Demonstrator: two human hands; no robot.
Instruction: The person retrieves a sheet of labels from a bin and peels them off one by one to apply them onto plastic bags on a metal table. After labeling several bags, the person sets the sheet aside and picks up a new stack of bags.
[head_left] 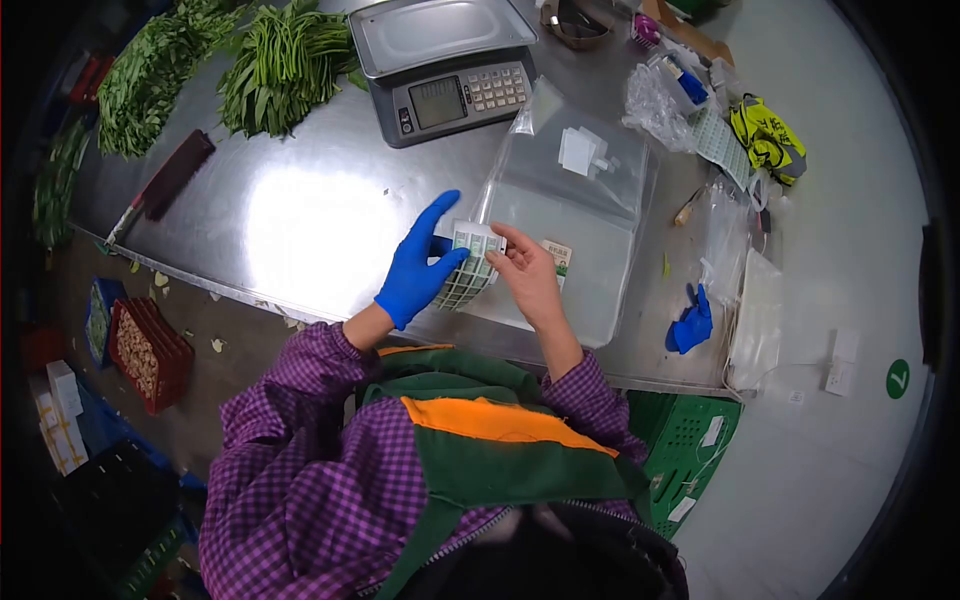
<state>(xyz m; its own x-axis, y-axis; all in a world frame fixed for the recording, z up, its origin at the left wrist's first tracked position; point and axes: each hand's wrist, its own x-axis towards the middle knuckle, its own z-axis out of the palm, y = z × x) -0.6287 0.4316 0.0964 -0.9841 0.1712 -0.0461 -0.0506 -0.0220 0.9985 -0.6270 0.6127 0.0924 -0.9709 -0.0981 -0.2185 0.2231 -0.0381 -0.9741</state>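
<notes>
My left hand (pixel 412 274), in a blue glove, holds a curved sheet of small green-and-white labels (pixel 466 287) between thumb and fingers, its index finger pointing up and away. The bare right hand (pixel 530 280) pinches the sheet's upper right edge with thumb and fingertips. Under and beside the hands lies a stack of clear plastic bags (pixel 600 240) on the metal table (pixel 225 230). A small printed card (pixel 556 254) rests on the bags just right of my right hand. Farther up the stack are white paper slips (pixel 580 151).
A digital scale (pixel 436 105) stands at the back, with bundles of green leafy vegetables (pixel 285 70) to its left. A brush (pixel 175 180) lies near the left edge. On the right are a blue glove (pixel 692 322) and crumpled plastic (pixel 660 105). Green crates (pixel 680 450) sit below the table.
</notes>
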